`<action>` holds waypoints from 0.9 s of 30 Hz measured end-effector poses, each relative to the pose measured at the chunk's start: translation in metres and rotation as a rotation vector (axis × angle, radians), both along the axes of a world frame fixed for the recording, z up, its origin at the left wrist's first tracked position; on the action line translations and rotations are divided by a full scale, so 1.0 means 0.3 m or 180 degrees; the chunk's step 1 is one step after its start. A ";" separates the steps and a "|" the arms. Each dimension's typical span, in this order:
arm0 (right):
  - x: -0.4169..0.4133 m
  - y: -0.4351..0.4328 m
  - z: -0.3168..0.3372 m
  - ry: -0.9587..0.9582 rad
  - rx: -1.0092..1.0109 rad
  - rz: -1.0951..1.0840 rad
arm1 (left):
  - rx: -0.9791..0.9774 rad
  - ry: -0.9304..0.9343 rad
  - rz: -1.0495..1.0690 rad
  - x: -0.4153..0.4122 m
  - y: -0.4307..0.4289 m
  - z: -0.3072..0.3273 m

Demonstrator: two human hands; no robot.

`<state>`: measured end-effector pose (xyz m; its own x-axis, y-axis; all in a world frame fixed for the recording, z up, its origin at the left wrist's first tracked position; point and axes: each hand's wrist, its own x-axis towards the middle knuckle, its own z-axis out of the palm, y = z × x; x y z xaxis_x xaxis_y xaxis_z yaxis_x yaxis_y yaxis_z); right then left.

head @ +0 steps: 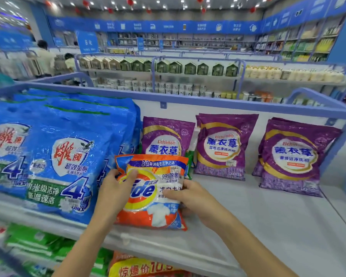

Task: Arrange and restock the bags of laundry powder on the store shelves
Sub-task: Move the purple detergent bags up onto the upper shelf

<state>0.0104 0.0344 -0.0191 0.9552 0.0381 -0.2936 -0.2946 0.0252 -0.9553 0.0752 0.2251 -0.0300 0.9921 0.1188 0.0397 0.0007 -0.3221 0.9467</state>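
An orange Tide powder bag (148, 212) stands on the grey top shelf (268, 226), leaning back against a purple bag. My left hand (114, 190) grips its upper left edge, thumb on the front. My right hand (190, 196) holds its right side, fingers across the white panel. Three purple lavender bag stacks stand behind: one (166, 136) partly hidden by the Tide bag, one (224, 144) in the middle, one (294, 156) at right. Large blue bags (62, 156) fill the shelf's left part.
A blue rail (208, 102) runs along the shelf's back. Green bags (38, 242) and an orange-yellow bag (140, 266) lie on the lower shelf. Further aisles of goods stand behind. Two people are at the far left.
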 end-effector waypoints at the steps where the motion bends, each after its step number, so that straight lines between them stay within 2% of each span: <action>1: 0.006 -0.012 0.002 -0.0004 -0.0094 0.0002 | 0.0056 -0.0036 0.0028 -0.007 -0.006 0.001; 6: 0.085 -0.089 0.029 -0.0521 -0.1362 -0.1068 | 0.0394 -0.0069 0.0083 -0.022 -0.012 0.014; 8: 0.130 -0.097 0.040 -0.0631 -0.1506 -0.1020 | 0.0636 -0.0153 0.0144 -0.028 -0.014 0.021; 11: 0.201 -0.086 0.042 -0.0648 -0.1074 -0.0813 | 0.0937 -0.0337 0.0220 -0.045 -0.027 0.045; 19: 0.241 -0.076 0.019 -0.0986 -0.0217 -0.1327 | 0.1562 -0.0579 0.0118 -0.064 -0.082 0.014; 24: 0.130 -0.164 0.049 -0.1458 -0.0160 -0.1661 | 0.1568 -0.0855 -0.0165 -0.081 -0.168 0.012; 27: 0.042 -0.253 0.056 -0.1590 -0.0085 -0.1818 | 0.1312 -0.0999 -0.0399 -0.094 -0.232 0.017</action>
